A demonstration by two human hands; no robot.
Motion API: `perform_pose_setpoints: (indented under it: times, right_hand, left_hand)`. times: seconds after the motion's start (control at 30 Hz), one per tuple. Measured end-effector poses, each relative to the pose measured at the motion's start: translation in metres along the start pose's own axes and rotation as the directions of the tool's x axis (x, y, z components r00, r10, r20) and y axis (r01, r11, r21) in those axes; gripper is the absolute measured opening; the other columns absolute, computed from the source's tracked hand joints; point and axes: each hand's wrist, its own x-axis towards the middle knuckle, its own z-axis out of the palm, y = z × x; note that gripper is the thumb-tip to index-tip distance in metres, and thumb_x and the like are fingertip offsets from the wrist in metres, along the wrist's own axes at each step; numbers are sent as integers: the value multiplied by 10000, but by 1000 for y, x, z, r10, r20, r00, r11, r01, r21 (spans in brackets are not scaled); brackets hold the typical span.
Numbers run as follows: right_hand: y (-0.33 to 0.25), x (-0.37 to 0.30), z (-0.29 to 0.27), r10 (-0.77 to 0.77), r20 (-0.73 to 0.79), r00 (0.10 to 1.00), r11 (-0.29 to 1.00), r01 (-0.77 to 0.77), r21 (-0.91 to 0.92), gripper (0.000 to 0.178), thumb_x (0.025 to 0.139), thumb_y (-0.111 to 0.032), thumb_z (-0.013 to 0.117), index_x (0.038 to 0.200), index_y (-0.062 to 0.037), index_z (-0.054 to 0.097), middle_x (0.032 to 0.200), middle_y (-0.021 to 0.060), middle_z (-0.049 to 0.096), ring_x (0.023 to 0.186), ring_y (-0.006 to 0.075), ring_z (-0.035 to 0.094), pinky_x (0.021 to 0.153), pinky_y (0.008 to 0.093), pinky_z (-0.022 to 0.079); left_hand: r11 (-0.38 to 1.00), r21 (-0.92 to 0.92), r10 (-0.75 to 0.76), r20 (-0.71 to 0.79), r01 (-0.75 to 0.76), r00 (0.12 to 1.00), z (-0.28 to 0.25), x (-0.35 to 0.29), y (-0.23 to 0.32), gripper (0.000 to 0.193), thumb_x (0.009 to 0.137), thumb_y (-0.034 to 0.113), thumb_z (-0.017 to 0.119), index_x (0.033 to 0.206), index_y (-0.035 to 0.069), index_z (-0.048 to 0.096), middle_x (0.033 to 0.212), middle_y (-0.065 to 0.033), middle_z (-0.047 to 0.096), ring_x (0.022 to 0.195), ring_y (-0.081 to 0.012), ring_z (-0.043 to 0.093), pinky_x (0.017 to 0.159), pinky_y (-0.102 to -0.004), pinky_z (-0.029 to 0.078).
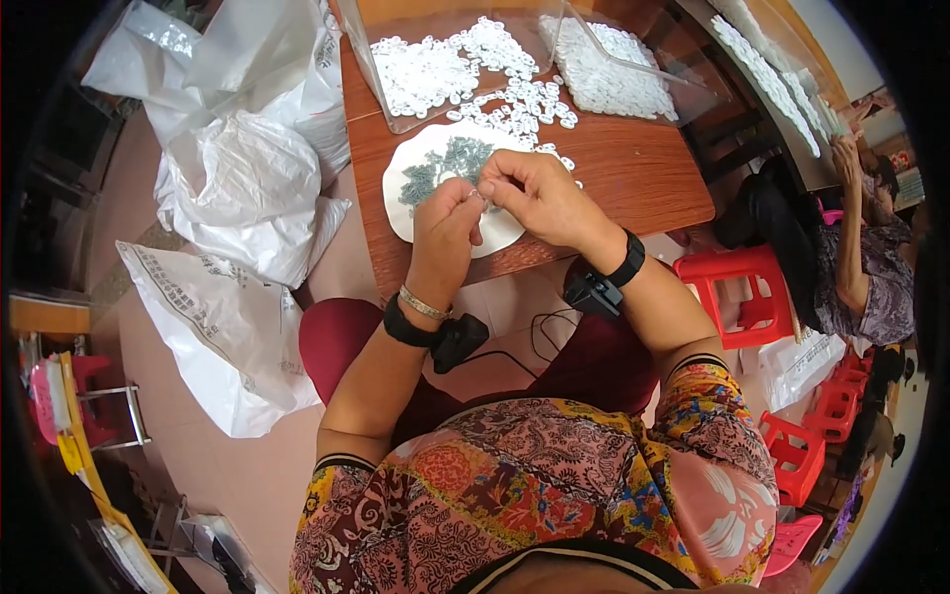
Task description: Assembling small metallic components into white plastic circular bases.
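Observation:
Over a white scalloped plate (pixel 401 168), my left hand (pixel 444 226) and my right hand (pixel 542 201) meet fingertip to fingertip. Both are closed in a pinch. Between them shows a tiny pale bit, too small to name. On the plate lies a heap of small grey-green pieces (pixel 447 163), partly hidden by my hands. Just beyond the plate, small white oval pieces with holes (pixel 524 107) are strewn over the brown wooden table (pixel 633 163). More of these white pieces fill the clear plastic bins (pixel 396 124) at the far side.
White woven sacks (pixel 242 188) stand on the floor to the left of the table. A red plastic stool (pixel 737 297) is at the right, with a co-worker (pixel 866 267) seated beyond it at another table. Black straps with small devices sit on both my wrists; a dark cable (pixel 510 358) hangs below.

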Motion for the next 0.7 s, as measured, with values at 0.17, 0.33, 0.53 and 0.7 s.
perform_pose_setpoints:
  times: [0.17,0.33,0.53,0.7]
  right_hand:
    - [-2,-4,2,-70,-25,997,992,67,-106,156,869,-120,588,783,7,559,626,5,491,611,73,404,541,251,362]
    - [5,-3,-3,-32,-23,999,999,31,-32,146,865,-148,603,829,-7,601,641,35,546,606,99,469,559,269,406]
    - [46,13,-60,17,-294,956,998,-35,-58,208,844,-217,612,873,-17,659,723,59,656,654,128,584,618,272,469]
    - [91,16,-88,104,-268,958,907,-202,-370,193,799,-230,604,845,-55,671,727,115,653,646,243,611,633,336,477]
  left_hand:
    - [999,37,27,-11,-27,1000,4,-6,0,186,864,140,519,725,16,525,570,6,470,504,-68,430,470,-232,341]
    - [995,-92,-34,-10,33,999,4,-2,3,147,856,129,520,746,32,533,572,13,470,507,-64,417,471,-215,332]
    - [988,-157,-15,-48,7,999,-8,4,10,120,858,130,512,767,56,536,583,15,484,509,-59,430,470,-192,318]
    - [980,-198,-10,-79,-6,997,-16,7,13,142,874,140,491,774,47,531,594,4,492,514,-67,446,483,-189,326]
